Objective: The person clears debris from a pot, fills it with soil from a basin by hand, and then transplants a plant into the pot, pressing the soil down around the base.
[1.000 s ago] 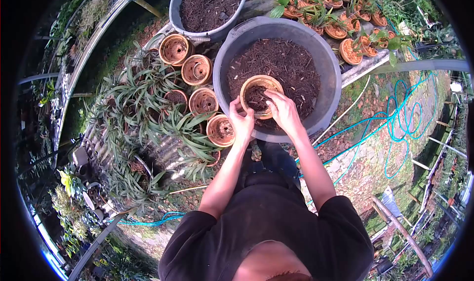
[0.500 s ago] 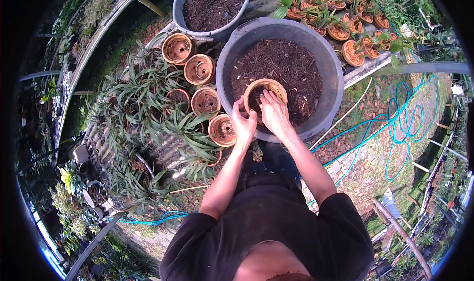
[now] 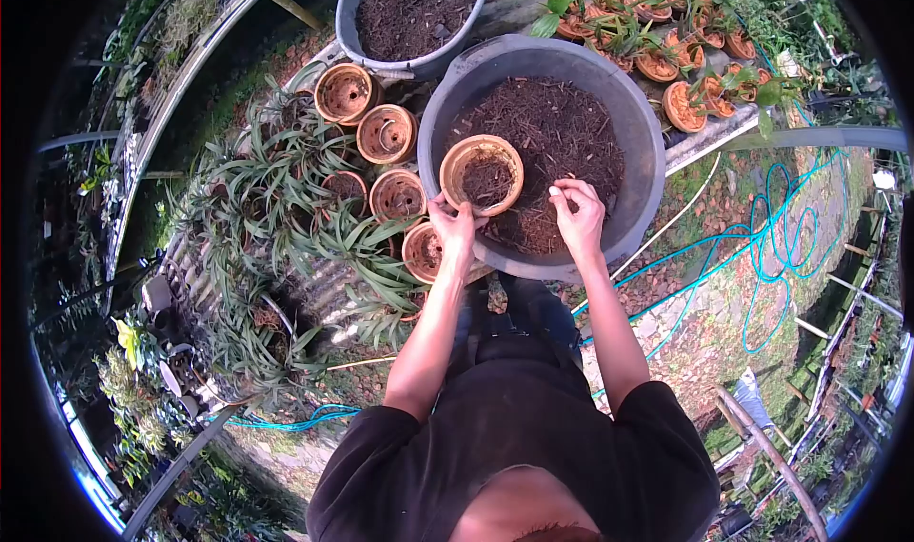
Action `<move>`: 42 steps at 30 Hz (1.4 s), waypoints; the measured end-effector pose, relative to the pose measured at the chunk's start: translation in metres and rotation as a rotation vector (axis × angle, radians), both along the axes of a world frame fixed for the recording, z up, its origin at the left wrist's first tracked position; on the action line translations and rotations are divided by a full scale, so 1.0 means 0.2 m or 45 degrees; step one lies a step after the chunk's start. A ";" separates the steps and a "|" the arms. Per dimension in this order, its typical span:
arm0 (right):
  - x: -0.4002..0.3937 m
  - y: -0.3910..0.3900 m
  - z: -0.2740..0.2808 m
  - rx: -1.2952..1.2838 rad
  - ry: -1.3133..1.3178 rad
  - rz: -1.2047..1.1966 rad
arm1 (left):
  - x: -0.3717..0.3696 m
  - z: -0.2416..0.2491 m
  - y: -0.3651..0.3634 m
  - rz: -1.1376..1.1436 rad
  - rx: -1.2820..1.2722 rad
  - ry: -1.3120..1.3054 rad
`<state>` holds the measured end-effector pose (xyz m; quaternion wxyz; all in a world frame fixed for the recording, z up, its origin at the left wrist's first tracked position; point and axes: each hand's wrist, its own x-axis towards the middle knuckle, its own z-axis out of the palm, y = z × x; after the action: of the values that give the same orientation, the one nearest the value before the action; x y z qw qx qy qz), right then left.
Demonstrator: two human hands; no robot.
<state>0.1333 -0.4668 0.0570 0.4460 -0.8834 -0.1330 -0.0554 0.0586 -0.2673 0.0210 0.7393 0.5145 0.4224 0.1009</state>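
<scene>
My left hand (image 3: 454,230) grips the near-left rim of a clay pot (image 3: 514,182), which has dark soil (image 3: 486,181) inside. This pot is over the left part of a large grey tub (image 3: 645,161) of brown fibrous soil (image 3: 571,128). To the right of the pot, my right hand (image 3: 579,216) hovers above the tub's soil with its fingers curled in. Whether something small is between those fingers cannot be made out.
Empty clay pots (image 3: 398,195) line the tub's left side, beside long-leaved plants (image 3: 276,185). Another soil-filled tub (image 3: 347,18) stands behind. Potted seedlings (image 3: 682,107) are at the back right, and a teal hose (image 3: 733,256) lies on the ground at right.
My right hand has come out of the pot and moved right, its fingers now curled. My left hand and the pot have shifted left.
</scene>
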 end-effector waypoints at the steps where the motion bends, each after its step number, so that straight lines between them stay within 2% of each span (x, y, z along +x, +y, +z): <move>1: -0.01 -0.01 0.00 -0.048 -0.008 0.026 | 0.01 0.00 -0.01 -0.006 0.046 0.014; 3: -0.02 0.06 0.04 0.023 -0.119 0.148 | 0.03 0.00 -0.04 -0.016 0.137 0.046; 4: -0.02 0.10 0.06 0.011 -0.215 0.313 | 0.02 -0.01 -0.04 -0.067 0.304 0.043; 5: -0.01 0.15 0.07 -0.017 -0.177 0.494 | 0.01 -0.02 -0.05 -0.121 0.470 0.042; 7: -0.03 0.24 0.01 -0.313 -0.249 0.613 | -0.02 0.01 -0.08 -0.233 0.799 0.039; 8: -0.03 0.24 -0.02 -0.365 -0.089 0.658 | -0.02 0.05 -0.10 -0.182 0.649 0.044; 10: -0.03 0.26 -0.04 -0.465 0.235 0.750 | -0.04 0.03 -0.11 -0.185 0.735 -0.036; 13: -0.03 0.25 0.03 -0.363 0.074 0.649 | -0.04 0.07 -0.10 -0.186 0.759 -0.055; 17: -0.01 0.24 0.00 -0.508 0.258 0.892 | -0.03 0.08 -0.08 -0.215 0.725 -0.038; 21: -0.03 0.28 -0.01 -0.374 0.344 0.750 | -0.04 0.01 -0.08 -0.170 0.752 -0.044; 22: -0.05 0.29 -0.07 -0.419 0.204 0.796 | -0.04 0.01 -0.08 -0.153 0.743 -0.044; 26: -0.01 0.24 -0.11 -0.021 0.023 0.699 | -0.01 0.01 -0.07 -0.054 0.752 0.007; 29: 0.07 0.16 -0.03 0.108 0.114 0.461 | -0.03 -0.12 -0.04 0.020 0.704 0.204; 30: 0.09 0.11 -0.05 0.001 0.080 0.389 | -0.04 -0.11 -0.03 -0.032 0.808 0.289; 31: 0.11 0.07 -0.08 -0.038 0.007 0.360 | -0.07 -0.09 -0.02 -0.041 0.760 0.305; 33: 0.14 -0.04 -0.12 -0.128 0.079 0.360 | -0.11 -0.07 0.00 -0.063 0.666 0.332; 37: 0.10 -0.15 -0.19 -0.168 0.140 0.256 | -0.15 -0.07 0.03 -0.067 0.969 0.198; 38: 0.08 -0.15 -0.21 -0.167 0.178 0.222 | -0.17 -0.13 0.06 -0.131 1.006 0.219; 42: -0.03 -0.13 -0.23 -0.207 0.123 0.198 | -0.15 -0.07 0.13 -0.242 1.205 0.368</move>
<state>0.1272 -0.4937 0.0101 0.3817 -0.9053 -0.1835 0.0329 0.0290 -0.2405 0.0063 0.3649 0.8382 0.3800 0.1413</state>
